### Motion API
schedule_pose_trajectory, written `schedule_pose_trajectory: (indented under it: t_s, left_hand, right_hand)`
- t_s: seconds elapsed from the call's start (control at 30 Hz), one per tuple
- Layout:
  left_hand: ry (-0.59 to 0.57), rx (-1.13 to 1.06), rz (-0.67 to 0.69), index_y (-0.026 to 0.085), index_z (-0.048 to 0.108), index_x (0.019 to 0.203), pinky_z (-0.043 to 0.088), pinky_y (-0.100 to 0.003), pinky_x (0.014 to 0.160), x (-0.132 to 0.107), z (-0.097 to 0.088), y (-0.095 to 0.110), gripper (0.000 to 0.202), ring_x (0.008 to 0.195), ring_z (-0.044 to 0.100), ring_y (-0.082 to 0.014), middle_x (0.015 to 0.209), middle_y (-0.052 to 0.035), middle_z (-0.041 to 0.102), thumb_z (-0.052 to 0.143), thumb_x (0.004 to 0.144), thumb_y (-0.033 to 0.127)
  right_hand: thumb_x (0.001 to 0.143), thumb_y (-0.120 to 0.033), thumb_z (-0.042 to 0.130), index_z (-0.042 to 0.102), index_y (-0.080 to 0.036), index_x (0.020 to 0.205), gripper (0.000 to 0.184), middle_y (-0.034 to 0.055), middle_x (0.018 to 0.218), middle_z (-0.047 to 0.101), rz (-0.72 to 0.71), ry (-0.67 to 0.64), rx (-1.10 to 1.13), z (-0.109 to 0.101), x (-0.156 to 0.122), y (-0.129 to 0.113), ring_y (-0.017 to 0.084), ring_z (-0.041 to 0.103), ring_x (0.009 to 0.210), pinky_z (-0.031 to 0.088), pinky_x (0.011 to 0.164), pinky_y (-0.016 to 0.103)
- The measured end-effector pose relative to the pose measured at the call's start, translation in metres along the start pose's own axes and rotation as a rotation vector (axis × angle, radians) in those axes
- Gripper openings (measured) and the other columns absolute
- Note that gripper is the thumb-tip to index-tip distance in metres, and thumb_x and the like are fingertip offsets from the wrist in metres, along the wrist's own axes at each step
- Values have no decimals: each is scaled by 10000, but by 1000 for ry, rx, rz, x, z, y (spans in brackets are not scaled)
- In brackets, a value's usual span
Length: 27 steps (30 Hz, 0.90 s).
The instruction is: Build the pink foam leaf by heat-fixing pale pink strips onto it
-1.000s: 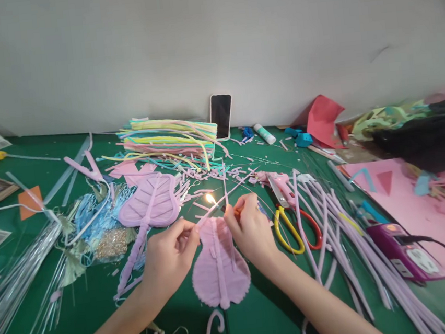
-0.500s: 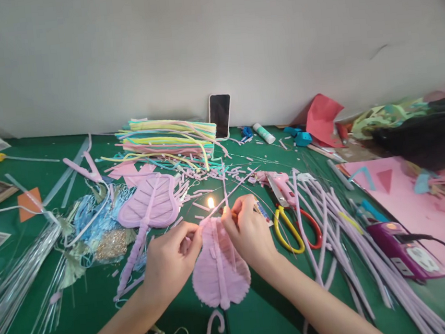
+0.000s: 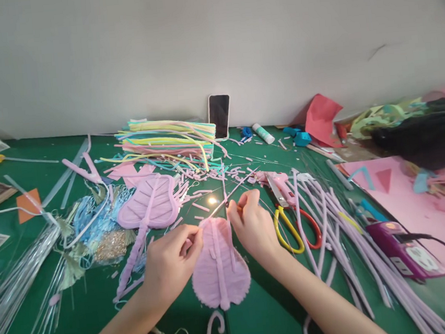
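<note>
A pink pipe-cleaner leaf (image 3: 220, 272) lies on the green table (image 3: 261, 321) in front of me. My left hand (image 3: 171, 264) pinches the leaf's upper left edge, fingers closed. My right hand (image 3: 254, 227) is closed round an orange lighter (image 3: 237, 206), mostly hidden by the fingers. Its small flame (image 3: 212, 201) burns at a thin pink strand (image 3: 229, 193) that rises from the leaf's top. A second finished pink leaf (image 3: 149, 203) lies to the left.
Yellow-handled scissors (image 3: 287, 224) and a pink glue gun (image 3: 277, 180) lie right of my hand. Long lilac pipe cleaners (image 3: 347, 234) fan out to the right beside a purple device (image 3: 404, 254). A stack of coloured strips (image 3: 168, 138) and a phone (image 3: 219, 116) stand at the back.
The flame has shrunk and dropped slightly. My right hand shifted a little to the right and up. The left hand stays on the leaf.
</note>
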<state>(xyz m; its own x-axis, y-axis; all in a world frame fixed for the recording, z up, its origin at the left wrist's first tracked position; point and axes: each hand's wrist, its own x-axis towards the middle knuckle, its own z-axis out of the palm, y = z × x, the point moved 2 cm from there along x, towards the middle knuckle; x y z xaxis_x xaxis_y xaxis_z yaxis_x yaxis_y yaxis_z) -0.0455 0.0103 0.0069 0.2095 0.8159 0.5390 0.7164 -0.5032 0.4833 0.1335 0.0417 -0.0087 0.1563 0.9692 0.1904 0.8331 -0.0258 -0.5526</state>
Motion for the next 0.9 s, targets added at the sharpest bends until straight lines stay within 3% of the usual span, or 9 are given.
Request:
schedule_pose_trajectory:
  t_s: [0.17, 0.43, 0.6, 0.7, 0.9]
  left_hand:
    - [4, -19, -28, 184, 591, 698, 340, -161, 469, 0, -2, -1, 144, 425, 440, -47, 504, 73, 511, 579, 841, 195]
    - [-76, -28, -127, 192, 576, 690, 352, -183, 459, 2, -6, 0, 187, 418, 475, -73, 490, 62, 540, 536, 859, 264]
    - [-137, -149, -264, 196, 555, 680, 385, -188, 470, 5, -7, -3, 230, 441, 515, -88, 523, 48, 587, 497, 877, 300]
    - [-132, -189, -315, 193, 577, 727, 399, -197, 491, 7, -11, -6, 210, 496, 547, -104, 580, 32, 611, 501, 877, 319]
    - [-28, -393, -510, 195, 595, 751, 428, -207, 524, 18, -23, -23, 170, 556, 564, -117, 611, 21, 613, 574, 836, 340]
  right_hand:
    - [887, -331, 376, 348, -203, 899, 132, -53, 540, 457, 65, 37, -135, -1, 17, 17, 141, 431, 415, 162, 451, 235]
    - [883, -323, 384, 351, -196, 918, 137, -68, 504, 420, 75, 147, -115, -9, 24, 27, 159, 431, 409, 191, 439, 241]
    - [913, -403, 379, 311, -206, 939, 210, 60, 764, 576, 14, 255, 16, -19, 30, 34, 184, 545, 560, 294, 468, 262]
    - [901, -297, 376, 285, -222, 924, 120, 97, 882, 561, 10, 310, 70, -22, 33, 39, 177, 545, 594, 335, 486, 279]
    - [887, -156, 346, 305, -209, 978, 113, 65, 912, 486, -120, 387, 138, -26, 30, 40, 148, 511, 645, 400, 558, 290]
